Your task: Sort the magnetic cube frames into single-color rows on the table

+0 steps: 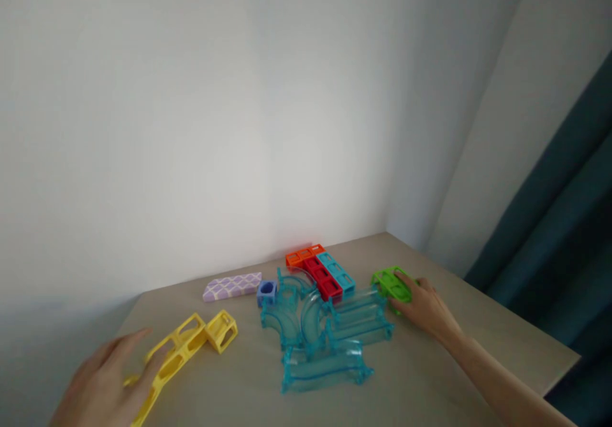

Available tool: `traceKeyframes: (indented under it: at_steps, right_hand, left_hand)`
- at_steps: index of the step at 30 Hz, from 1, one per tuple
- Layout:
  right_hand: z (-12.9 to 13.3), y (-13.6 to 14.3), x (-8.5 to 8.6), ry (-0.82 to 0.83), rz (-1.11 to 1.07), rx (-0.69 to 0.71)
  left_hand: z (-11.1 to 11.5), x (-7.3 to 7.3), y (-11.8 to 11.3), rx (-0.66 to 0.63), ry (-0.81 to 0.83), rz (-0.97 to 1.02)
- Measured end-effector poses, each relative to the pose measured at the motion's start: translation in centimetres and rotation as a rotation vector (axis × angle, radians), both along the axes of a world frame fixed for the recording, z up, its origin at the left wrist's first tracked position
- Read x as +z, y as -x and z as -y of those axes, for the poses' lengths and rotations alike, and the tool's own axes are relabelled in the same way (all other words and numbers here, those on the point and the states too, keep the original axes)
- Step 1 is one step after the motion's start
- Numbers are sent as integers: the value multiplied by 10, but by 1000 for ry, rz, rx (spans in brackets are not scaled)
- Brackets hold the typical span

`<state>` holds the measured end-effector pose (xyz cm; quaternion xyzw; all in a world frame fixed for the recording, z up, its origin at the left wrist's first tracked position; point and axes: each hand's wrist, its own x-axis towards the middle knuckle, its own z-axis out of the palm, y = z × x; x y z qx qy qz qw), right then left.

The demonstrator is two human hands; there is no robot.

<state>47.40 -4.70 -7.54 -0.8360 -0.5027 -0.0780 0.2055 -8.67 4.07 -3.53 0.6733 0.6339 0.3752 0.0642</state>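
My right hand (423,304) grips a bright green frame-like toy block (393,283) on the right side of the table, thumb on its near edge and fingers over the top. At the lower left, my left hand (108,379) is open, thumb and index finger apart, above a long yellow openwork toy piece (184,348). The thumb overlaps that piece; whether it touches cannot be made out. A small yellow block (221,331) meets its far end. Between my hands lie several clear teal track pieces (325,366), curved and straight.
Behind the tracks sit an orange block (299,258), a red block (322,277) and a light blue block (337,274). A blue cube with a round hole (266,292) stands beside a lilac patterned bar (233,286). A white wall (201,127) backs the table (430,376); a teal curtain (549,223) hangs right.
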Motion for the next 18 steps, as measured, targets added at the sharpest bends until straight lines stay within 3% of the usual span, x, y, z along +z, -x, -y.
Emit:
traceKeyframes:
  at_steps: [2, 5, 7, 10, 13, 15, 18]
  right_hand:
    - [2, -2, -2, -55, -5, -56]
    - [10, 0, 11, -215, -33, -154]
    - [18, 17, 31, -431, -58, -146]
    - [35, 80, 60, -619, -43, 181]
    - [46, 174, 67, -527, -34, 637]
    - [42, 235, 58, -508, 8, 832]
    - [19, 305, 33, -443, 68, 977]
  left_hand:
    - [20, 12, -36, -225, -178, -4]
    - [55, 21, -100, -528, -272, 95]
    - [73, 20, -133, -712, -109, 218]
    - [89, 15, -157, -799, 196, 711]
    - [97, 16, -152, -750, 443, 1162]
    - [99, 20, -136, -567, 462, 1307]
    - [97, 25, -102, -241, 402, 1349]
